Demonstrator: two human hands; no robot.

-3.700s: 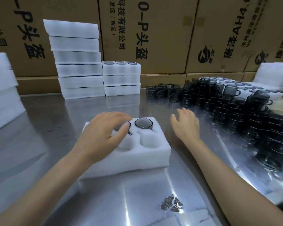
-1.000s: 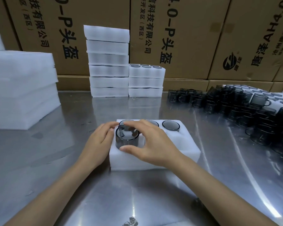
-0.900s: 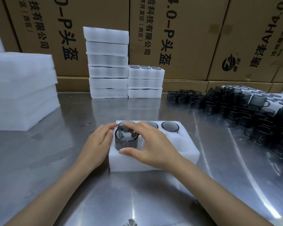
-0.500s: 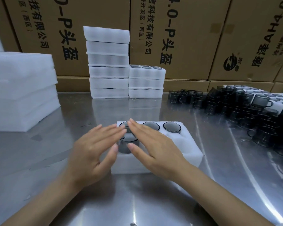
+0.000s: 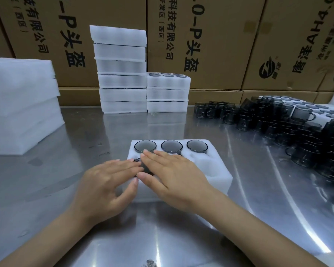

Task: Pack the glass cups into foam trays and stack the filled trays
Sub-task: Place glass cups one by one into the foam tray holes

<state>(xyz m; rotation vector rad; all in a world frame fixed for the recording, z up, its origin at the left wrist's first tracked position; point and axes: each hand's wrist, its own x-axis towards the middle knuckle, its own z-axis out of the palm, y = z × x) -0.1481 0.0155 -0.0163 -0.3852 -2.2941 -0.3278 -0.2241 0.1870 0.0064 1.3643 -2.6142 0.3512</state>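
Pressing flat on the front-left pocket of the foam tray, both hands lie with fingers straight and close together, gripping nothing: the left hand comes in from the left, the right hand from the right, and their fingertips meet over the dark glass cup, which lies directly under them with only a sliver of its rim showing between the two hands. The cup's axis appears upright, mouth up, so I judge the coming move to be a straight downward seating push; the right hand covers more of the cup and seems the nearer. Just beyond the fingertips, three cups sit sunk in the tray's far row, rims about level with the foam. To the right of the right hand's fingers, at least one pocket in the front row stands unfilled; whether there is a second under the hand cannot be told. Well off to the right lies a crowd of loose cups, the likely supply for what remains. The tray rests on a shiny metal table that mirrors the light. Far beyond the fingers stand two stacks of filled trays, to the left a pile of plain foam, and behind everything a wall of printed cardboard boxes.
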